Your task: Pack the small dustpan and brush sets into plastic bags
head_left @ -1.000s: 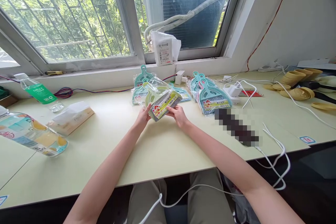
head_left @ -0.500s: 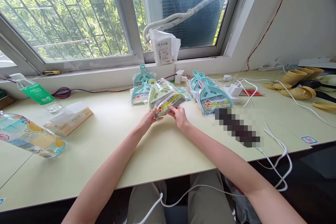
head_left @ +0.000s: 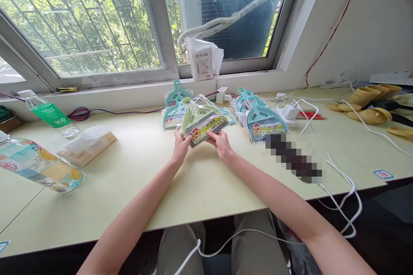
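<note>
Both my hands hold one pale green mini broom-and-dustpan set (head_left: 200, 120) in a clear bag, just above the pale table (head_left: 135, 172). My left hand (head_left: 181, 146) grips its lower left corner. My right hand (head_left: 220, 142) pinches the lower right edge by the yellow label. Behind it lie teal sets in bags (head_left: 174, 105). To the right rests a second pile of teal and pink sets (head_left: 260, 117).
A tissue box (head_left: 86, 145) and two lying bottles (head_left: 38, 166) (head_left: 48, 113) are at the left. White cables (head_left: 338, 172), a charger (head_left: 289, 111) and yellow plastic parts (head_left: 368, 103) fill the right. A white parcel (head_left: 203, 59) stands on the window sill.
The green set has tilted flatter and lower toward the table, and my left hand shifted along its lower left corner. My right hand kept its grip.
</note>
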Motion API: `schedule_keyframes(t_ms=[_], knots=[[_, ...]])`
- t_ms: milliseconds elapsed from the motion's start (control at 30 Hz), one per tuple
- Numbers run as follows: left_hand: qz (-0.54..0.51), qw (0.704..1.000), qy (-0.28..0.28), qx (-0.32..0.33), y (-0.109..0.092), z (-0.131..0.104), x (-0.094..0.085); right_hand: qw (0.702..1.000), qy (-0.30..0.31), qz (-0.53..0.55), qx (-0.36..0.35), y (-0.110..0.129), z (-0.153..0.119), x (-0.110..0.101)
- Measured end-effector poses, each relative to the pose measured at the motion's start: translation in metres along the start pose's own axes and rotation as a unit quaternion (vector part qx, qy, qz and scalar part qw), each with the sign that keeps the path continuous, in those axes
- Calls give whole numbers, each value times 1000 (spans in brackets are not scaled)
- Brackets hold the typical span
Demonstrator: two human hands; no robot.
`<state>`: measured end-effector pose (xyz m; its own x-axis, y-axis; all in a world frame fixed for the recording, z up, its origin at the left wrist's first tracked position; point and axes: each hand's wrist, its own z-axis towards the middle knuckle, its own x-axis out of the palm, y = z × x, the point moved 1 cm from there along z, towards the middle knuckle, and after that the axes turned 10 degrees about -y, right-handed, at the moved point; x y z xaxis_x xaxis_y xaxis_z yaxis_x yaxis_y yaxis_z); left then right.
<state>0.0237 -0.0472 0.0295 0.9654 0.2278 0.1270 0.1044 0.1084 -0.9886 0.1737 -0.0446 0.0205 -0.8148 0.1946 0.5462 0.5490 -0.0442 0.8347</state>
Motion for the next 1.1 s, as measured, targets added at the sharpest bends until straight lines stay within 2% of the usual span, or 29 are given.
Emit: schedule_keyframes(t_ms=[133,267,367,467,533,600,700,867,1000,1100], knots=[[38,996,-45,70,7,4,-2,999,31,-24,-4,-1,-5,3],[137,977,-73,148,7,-3,1,999,30,-20,-1,1,-5,4],[193,953,-90,217,1,-12,3,999,32,-15,5,0,-4,3],[286,904,-116,297,-7,-15,0,1000,27,-14,7,-2,-4,3],[368,857,-99,347,-10,-13,-2,1000,22,-13,5,-3,-3,2],[434,813,-51,385,-9,-9,-4,1000,18,-16,3,-3,-3,2],[484,764,8,428,-6,-7,-4,1000,18,-24,8,-4,-3,2],[537,694,11,479,-10,-16,0,999,27,-24,14,-4,-4,4],[563,654,20,505,-17,-24,3,998,38,-38,11,-4,-4,3],[554,656,45,511,-18,-24,4,997,52,-62,6,-4,-5,4]])
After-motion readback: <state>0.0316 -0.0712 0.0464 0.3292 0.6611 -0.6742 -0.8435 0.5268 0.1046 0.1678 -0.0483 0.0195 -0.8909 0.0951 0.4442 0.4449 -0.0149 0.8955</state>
